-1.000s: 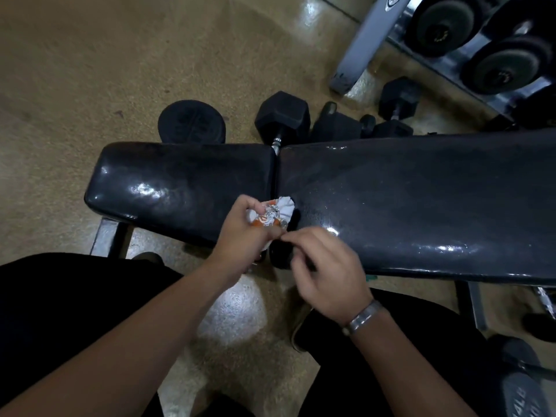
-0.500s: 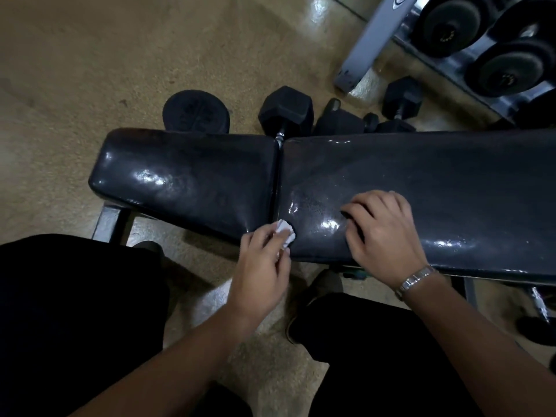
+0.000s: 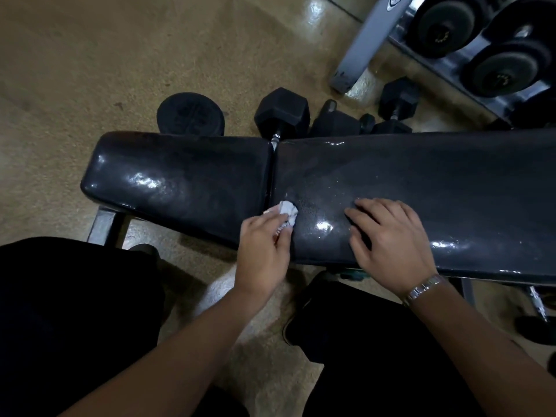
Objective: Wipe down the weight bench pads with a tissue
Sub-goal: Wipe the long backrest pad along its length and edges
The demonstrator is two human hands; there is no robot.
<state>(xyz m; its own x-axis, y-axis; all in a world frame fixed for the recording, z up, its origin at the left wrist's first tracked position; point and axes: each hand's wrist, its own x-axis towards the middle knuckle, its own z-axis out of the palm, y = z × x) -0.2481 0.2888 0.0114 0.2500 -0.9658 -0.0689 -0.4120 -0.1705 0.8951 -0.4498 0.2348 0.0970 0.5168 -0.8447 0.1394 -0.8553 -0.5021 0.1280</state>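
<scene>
A black weight bench lies across the view, with a short seat pad (image 3: pixel 180 179) on the left and a long back pad (image 3: pixel 436 188) on the right, a narrow gap between them. My left hand (image 3: pixel 261 251) is shut on a crumpled white tissue (image 3: pixel 287 213) and presses it on the near edge of the back pad, right beside the gap. My right hand (image 3: pixel 388 245) rests flat on the back pad with fingers spread, holding nothing. A metal watch sits on that wrist.
Several black hex dumbbells (image 3: pixel 282 114) and a round weight plate (image 3: pixel 191 114) lie on the floor just behind the bench. A dumbbell rack (image 3: pixel 355 46) stands at the back right. My dark-clothed legs fill the lower part of the view.
My hands separated: the right one left the tissue and settled flat on the back pad. My left hand, holding the tissue, has pushed it slightly farther onto the back pad.
</scene>
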